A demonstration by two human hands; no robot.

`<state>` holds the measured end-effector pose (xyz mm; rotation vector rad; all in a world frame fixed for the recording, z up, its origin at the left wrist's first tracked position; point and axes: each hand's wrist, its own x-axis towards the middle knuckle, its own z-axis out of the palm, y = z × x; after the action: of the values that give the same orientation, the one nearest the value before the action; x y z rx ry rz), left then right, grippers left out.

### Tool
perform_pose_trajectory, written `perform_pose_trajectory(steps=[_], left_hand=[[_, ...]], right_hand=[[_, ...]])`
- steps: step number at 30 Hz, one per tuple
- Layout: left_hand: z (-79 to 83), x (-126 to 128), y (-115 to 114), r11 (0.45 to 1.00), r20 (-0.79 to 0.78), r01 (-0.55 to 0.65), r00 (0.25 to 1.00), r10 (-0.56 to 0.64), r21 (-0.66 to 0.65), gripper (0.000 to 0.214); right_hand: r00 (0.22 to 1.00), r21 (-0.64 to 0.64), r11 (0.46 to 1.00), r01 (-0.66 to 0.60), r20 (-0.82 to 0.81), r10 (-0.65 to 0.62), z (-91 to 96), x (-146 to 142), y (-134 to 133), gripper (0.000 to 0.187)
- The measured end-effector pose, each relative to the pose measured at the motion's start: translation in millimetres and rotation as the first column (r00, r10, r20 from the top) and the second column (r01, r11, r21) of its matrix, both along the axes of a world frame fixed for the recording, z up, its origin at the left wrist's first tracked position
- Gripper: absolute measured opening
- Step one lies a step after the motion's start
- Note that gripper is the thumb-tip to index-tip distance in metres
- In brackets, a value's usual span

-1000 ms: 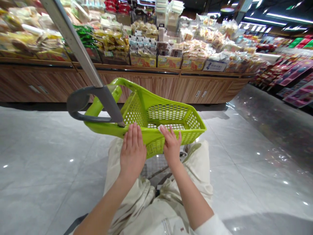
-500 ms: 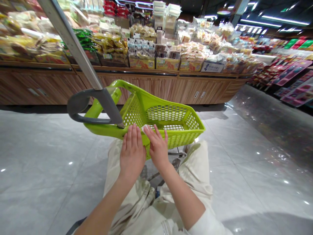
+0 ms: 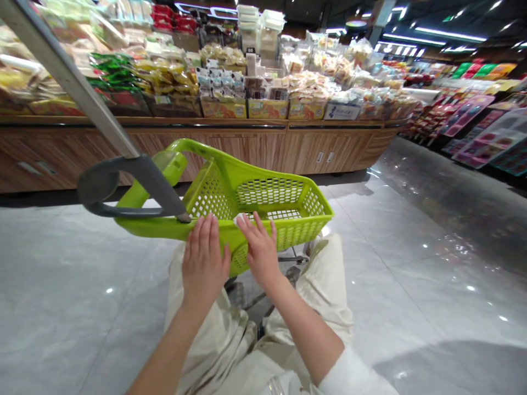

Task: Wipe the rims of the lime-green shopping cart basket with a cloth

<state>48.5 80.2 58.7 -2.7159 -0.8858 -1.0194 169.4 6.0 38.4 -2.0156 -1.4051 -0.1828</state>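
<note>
A lime-green plastic mesh shopping basket [image 3: 152, 227] sits on a cart in front of me, and a grey handle [image 3: 123, 184] on a metal pole [image 3: 69, 82] rises at its left. My left hand [image 3: 203, 263] lies flat on the basket's near rim, fingers apart. My right hand [image 3: 257, 249] rests on the same rim, spread, with a small white scrap [image 3: 238, 220] at its thumb tip. Whether the scrap is paper or plastic is too small to tell. The basket's inside shows no goods.
A wooden-fronted display counter [image 3: 247, 145] piled with packaged food stands ahead. Pink-packaged goods [image 3: 465, 120] line shelves at the right. The polished tile floor [image 3: 82, 274] spreads on both sides. My cream trousers [image 3: 325, 291] and the cart's wire frame [image 3: 288, 263] lie below the basket.
My right hand has slid left along the rim, and the white scrap has moved with it. My left hand stays in place. The whole view has swung slightly.
</note>
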Motion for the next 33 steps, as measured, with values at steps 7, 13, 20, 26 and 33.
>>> perform_pose_trajectory(steps=[7,13,20,26,33], left_hand=[[3.8,-1.3,8.6,0.998,0.142,-0.038,0.989,0.031,0.044,0.057],[0.9,63.3,-26.8,0.938,-0.103,0.347,0.934,-0.343,0.019,0.056],[-25.7,109.0,-50.0,0.920,-0.218,0.392,0.896,-0.388,-0.026,0.070],[-35.0,96.9,-35.6,0.947,-0.292,0.319,0.903,-0.315,-0.037,0.067],[-35.5,108.9,-44.0,0.964,-0.251,0.264,0.931,-0.264,-0.032,0.059]], right_hand=[[0.908,0.010,0.908,0.420,0.008,-0.420,-52.3,138.2,-88.0,0.072],[0.845,0.014,0.845,0.535,-0.012,-0.535,-51.4,145.8,-84.7,0.067],[0.961,-0.027,0.965,0.260,0.108,-0.255,-42.0,108.2,-69.5,0.072],[0.808,0.000,0.809,0.588,0.039,-0.587,-63.7,176.7,-104.4,0.062],[0.961,-0.008,0.971,0.241,0.143,-0.237,-48.0,112.1,-67.3,0.078]])
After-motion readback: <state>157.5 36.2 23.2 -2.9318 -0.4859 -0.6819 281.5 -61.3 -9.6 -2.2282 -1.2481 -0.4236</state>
